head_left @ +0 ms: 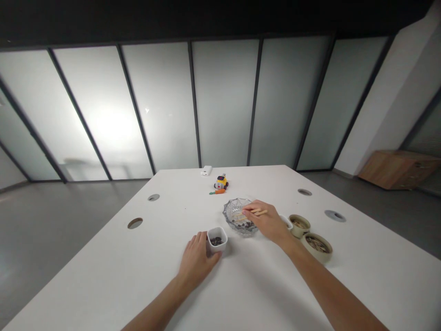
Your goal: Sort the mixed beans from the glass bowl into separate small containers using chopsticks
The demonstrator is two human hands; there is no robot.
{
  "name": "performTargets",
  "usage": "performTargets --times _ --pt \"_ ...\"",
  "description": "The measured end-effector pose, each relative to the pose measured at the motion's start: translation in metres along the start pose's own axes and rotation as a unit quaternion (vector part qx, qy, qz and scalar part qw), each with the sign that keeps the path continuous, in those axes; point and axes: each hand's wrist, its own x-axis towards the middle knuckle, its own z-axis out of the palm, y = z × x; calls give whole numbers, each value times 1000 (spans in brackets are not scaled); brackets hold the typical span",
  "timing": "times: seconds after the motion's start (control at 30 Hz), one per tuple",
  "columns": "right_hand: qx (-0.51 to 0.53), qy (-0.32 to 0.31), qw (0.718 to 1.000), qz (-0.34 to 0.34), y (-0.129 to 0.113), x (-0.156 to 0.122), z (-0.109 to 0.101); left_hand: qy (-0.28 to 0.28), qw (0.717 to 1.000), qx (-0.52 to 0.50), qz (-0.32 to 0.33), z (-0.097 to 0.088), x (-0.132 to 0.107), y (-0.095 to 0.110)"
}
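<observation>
My right hand [267, 221] is closed around a pair of light wooden chopsticks [259, 212], whose tips reach down into a clear cut-glass bowl [229, 212]. Several small dark pieces [246, 225] lie in the near side of that bowl. On the left, my left hand [198, 253] wraps its fingers and thumb around a small white square cup [217, 248], which stands on the table with more dark pieces [216, 241] inside. The cup is just in front of the glass bowl and to its left. What the dark pieces are, I cannot make out.
Right of the glass bowl stand a partly hidden white cup [286, 222] and two beige bowls, one farther [294, 232] and one nearer [322, 257], holding brownish pieces. Farther back are a yellow toy vehicle [221, 182], an orange carrot-shaped item [218, 192] and a white device [206, 171]. Round holes pierce the white table [165, 276].
</observation>
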Motion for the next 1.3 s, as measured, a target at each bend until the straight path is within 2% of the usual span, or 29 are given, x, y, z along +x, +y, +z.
performTargets --times 0.8,1.0,1.17,1.3 --pt "-40 22 999 19 4 -2 7 -5 1000 21 0 -1 -1 2" --pt "-38 25 999 7 3 -3 10 3 1000 12 5 0 -1 0" --pt "-38 56 998 1 -4 1 -3 10 1000 2 13 0 -1 -1" --pt "45 73 995 60 -23 2 -23 5 1000 3 5 -1 -1 1"
